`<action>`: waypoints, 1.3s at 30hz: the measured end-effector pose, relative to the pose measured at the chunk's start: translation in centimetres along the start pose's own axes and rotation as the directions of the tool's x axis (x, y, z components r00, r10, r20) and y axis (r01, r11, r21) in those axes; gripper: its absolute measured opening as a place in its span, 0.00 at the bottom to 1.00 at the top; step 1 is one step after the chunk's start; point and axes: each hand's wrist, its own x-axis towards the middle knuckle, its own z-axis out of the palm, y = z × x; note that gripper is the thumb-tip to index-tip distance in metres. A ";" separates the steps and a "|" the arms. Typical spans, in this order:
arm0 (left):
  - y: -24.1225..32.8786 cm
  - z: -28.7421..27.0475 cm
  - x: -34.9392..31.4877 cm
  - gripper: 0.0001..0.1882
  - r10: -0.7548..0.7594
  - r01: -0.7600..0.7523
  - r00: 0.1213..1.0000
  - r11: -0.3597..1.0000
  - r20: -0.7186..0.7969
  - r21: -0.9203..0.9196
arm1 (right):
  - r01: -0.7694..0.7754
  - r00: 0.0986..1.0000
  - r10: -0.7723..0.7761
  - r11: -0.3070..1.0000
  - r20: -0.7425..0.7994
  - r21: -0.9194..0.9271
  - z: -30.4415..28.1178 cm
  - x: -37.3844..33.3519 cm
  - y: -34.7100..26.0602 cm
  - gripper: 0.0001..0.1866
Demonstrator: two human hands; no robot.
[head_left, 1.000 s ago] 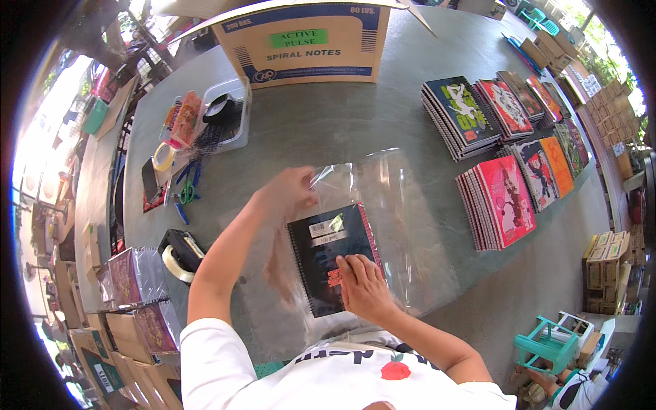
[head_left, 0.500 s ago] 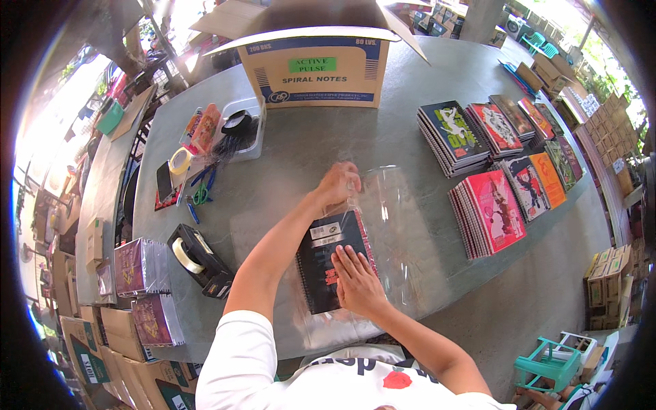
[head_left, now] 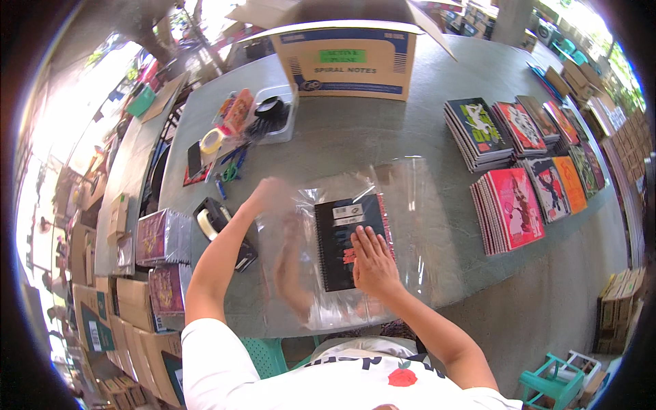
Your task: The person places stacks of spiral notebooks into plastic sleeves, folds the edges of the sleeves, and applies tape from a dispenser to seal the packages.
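A black spiral notebook lies face down or cover up, I cannot tell which, with a white label near its top and red print lower down. Clear plastic film spreads beneath and around it on the table. My right hand rests flat on the notebook's right half, fingers stretched out. My left hand is in the air to the left of the notebook, smeared by motion, so its fingers cannot be read. Below it, partly behind my left forearm, stands a black tape dispenser with a pale roll.
Stacks of spiral notebooks, among them a pink one, stand at the right. An open cardboard box is at the back. A clear plastic tub, a yellow tape roll and green-handled scissors lie at the left. Wrapped notebooks sit at the left edge.
My left hand has left the notebook's top edge and swung left toward the tape dispenser. My right hand stays flat on the notebook. The whole view has shifted somewhat.
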 end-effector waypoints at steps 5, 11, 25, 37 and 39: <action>0.6 5.4 -7.1 0.22 -0.398 0.271 0.911 0.775 -0.108 -0.571 | 0.018 0.996 -0.011 0.997 0.086 -0.074 -0.1 0.3 -0.1 0.29; 5.1 3.5 -11.1 0.36 -0.562 0.259 0.826 0.447 -0.045 -0.856 | 0.078 0.951 -0.082 0.997 0.298 0.025 -2.6 3.5 3.2 0.27; 9.2 5.1 -13.6 0.12 -0.111 0.126 0.992 0.831 0.060 -0.541 | 0.200 0.839 -0.216 0.976 0.499 0.086 -4.5 6.2 6.0 0.61; 13.6 12.6 -7.8 0.11 0.331 -0.328 0.941 0.943 0.064 -0.051 | 0.393 0.803 -0.361 0.919 0.474 0.034 -3.6 6.5 7.5 0.57; 13.4 12.9 -7.9 0.11 0.335 -0.334 0.941 0.942 0.052 -0.022 | 0.353 0.774 -0.307 0.935 0.554 0.024 -3.7 9.6 9.2 0.54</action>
